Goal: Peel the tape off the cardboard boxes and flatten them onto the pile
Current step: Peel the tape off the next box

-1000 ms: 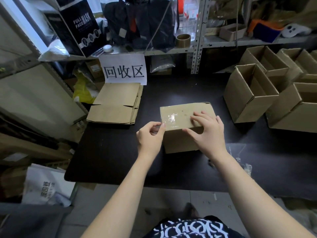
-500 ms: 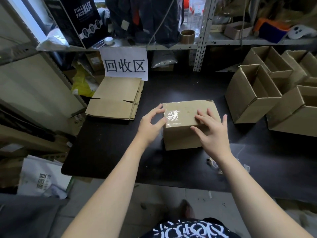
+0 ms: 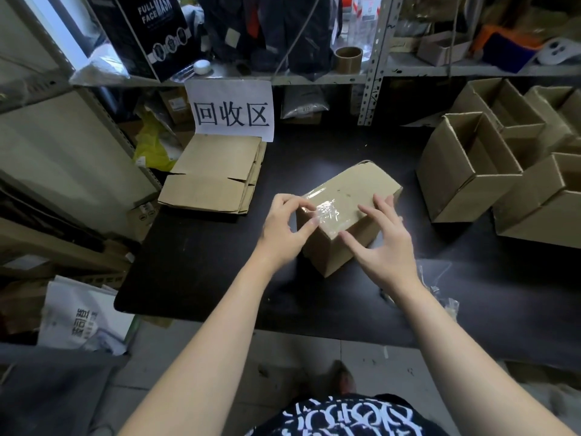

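Cardboard box (image 3: 352, 196) mid-surface (image 3: 204, 262), clear tape (image 3: 323, 210) not yet off. Left hand (image 3: 283, 228) pinches tape at near corner; right hand (image 3: 386, 247) spread, steadying box. Flattened pile (image 3: 213, 180) back-left; open boxes (image 3: 465, 171) at right probably left to do.

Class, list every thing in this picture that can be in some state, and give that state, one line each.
taped box, closed, flaps not yet freed
clear tape, stuck across the box top
left hand, fingertips at the tape's end, grip unclear
right hand, fingers spread, resting on the box
flattened pile, folded flat, stacked
open boxes, upright, tops open, not flattened
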{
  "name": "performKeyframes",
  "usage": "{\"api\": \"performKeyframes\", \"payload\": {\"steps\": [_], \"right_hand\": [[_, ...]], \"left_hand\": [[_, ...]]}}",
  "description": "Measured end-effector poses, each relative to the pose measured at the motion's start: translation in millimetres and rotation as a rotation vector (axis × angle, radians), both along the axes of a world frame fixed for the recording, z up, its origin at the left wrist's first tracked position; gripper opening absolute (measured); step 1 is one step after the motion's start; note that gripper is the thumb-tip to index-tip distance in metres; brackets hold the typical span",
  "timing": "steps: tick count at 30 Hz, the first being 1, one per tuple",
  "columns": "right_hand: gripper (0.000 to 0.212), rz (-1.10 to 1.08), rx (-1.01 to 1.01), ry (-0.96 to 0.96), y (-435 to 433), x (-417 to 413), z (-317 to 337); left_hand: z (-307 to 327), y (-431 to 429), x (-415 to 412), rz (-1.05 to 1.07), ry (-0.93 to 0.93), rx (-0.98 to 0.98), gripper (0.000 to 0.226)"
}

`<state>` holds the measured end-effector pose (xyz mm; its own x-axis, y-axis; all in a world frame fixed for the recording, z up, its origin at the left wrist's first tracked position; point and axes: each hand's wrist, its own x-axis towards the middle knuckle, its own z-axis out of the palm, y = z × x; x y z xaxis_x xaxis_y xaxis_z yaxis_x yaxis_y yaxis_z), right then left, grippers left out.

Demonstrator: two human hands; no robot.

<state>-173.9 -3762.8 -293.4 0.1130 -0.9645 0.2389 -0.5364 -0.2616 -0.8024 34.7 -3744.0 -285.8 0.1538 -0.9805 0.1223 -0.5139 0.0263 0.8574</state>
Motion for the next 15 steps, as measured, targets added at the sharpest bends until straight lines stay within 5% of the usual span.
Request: {"api": "performKeyframes", "payload": {"steps": [5,11,15], "right_hand": [[0.059,0.042,-0.023,0.033,-6.9,-10.0,-0.4],[0.018,0.005,-0.158,-0.033,-4.1,-7.8,-7.0],[0.013,0.029,-0.145,-0.104,1.0,-6.3,-6.8]], "left_hand": [[0.7,4.1,1.3,0.038,-0.021,0.034,0.013],[-1.7,8.9,-8.1,0.096,0.02,-0.024,0.015],[-3.2,12.3,-16.6,0.175,0.071,-0.031,0.019]]}}
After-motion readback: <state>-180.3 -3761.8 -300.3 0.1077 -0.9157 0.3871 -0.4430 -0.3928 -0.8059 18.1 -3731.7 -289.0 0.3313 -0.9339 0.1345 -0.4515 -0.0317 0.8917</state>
